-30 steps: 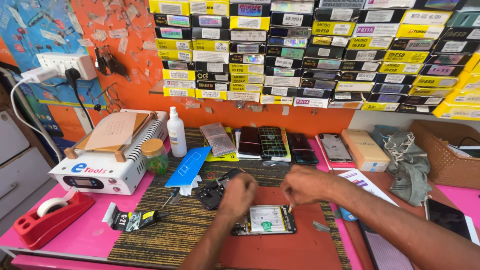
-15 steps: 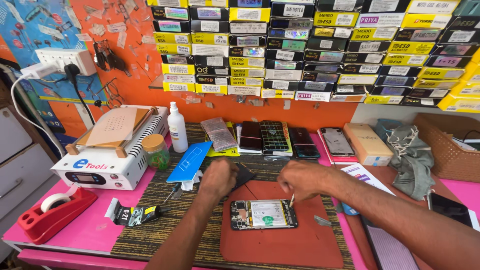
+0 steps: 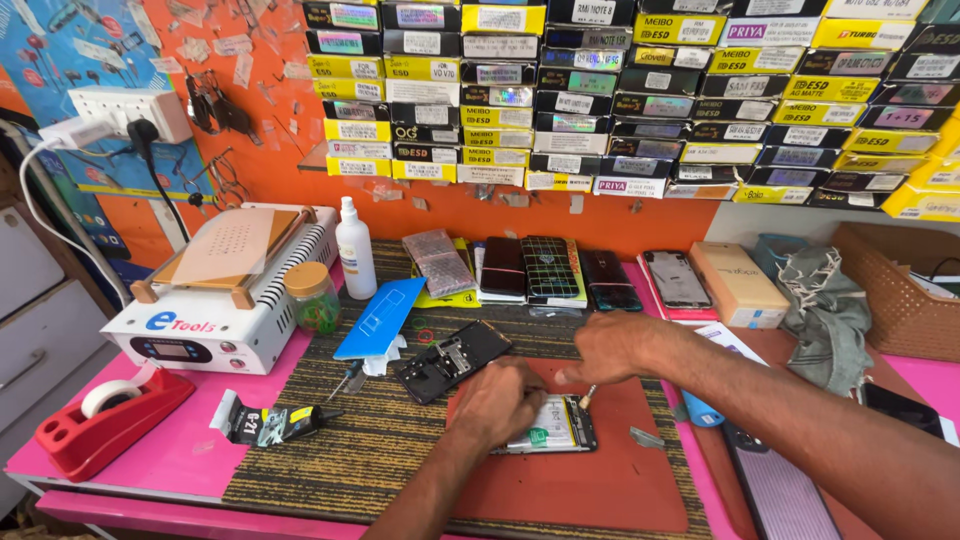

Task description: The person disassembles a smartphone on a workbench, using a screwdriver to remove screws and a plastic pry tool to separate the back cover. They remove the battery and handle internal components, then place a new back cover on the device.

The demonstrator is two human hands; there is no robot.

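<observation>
Hands meet over an opened phone (image 3: 555, 428) lying face down on a red mat (image 3: 600, 480) at the lower centre of the frame. The left hand (image 3: 497, 400) presses down on the phone's left end, fingers curled over it, holding it in place. The right hand (image 3: 610, 345) comes in from the right and pinches a small screwdriver (image 3: 587, 397), its tip touching the phone's upper right corner. The phone's battery and green board parts show between the two hands.

Just left of the left hand, a black phone frame (image 3: 452, 360) lies tilted on the striped mat (image 3: 380, 450) that covers the middle of the pink desk (image 3: 160, 450). A blue card (image 3: 380, 318) lies beside the frame, toward the upper left. A tube of glue (image 3: 275, 422) lies near the striped mat's left edge, and a red tape dispenser (image 3: 105, 420) sits at the lower left of the frame.

Behind it stands a white heating machine (image 3: 225, 300), with a small jar (image 3: 312, 297) and a white bottle (image 3: 355, 250) just beside it. A row of phones (image 3: 550, 268) lines the back of the desk in the centre, near a tan box (image 3: 738, 285) and a grey cloth (image 3: 830, 320) to the right. A woven basket (image 3: 905, 290) sits at the right edge. Stacked boxes (image 3: 620, 90) fill the wall across the top of the frame, and a power strip (image 3: 130, 110) hangs at the upper left.
</observation>
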